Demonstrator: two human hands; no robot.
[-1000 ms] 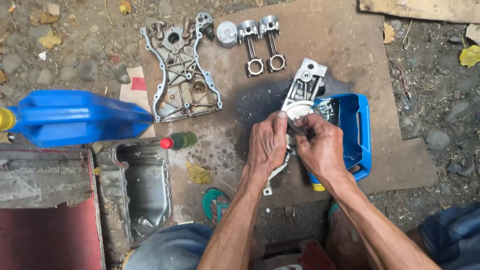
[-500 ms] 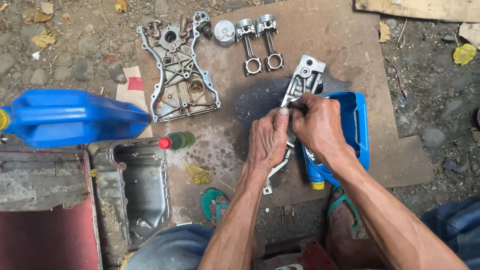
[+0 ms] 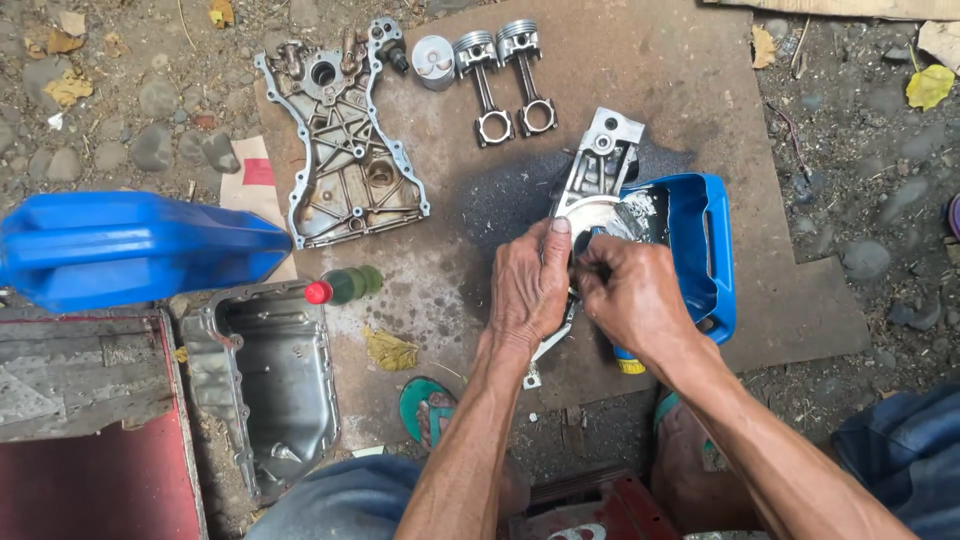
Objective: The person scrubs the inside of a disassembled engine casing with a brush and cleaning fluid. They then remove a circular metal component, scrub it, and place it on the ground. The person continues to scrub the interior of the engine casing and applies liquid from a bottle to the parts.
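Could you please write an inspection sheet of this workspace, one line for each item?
Surface: brown board on stony ground, dark oily stain at the middle.
Job's things: grey metal engine part, partly over a cut blue container.
Clutter: timing cover, two pistons with rods, oil pan, blue jerrycan, small green bottle.
Grippers: left hand and right hand both on the engine part; grip unclear.
Cables: nothing seen.
Surroundings: dry leaves, red metal box.
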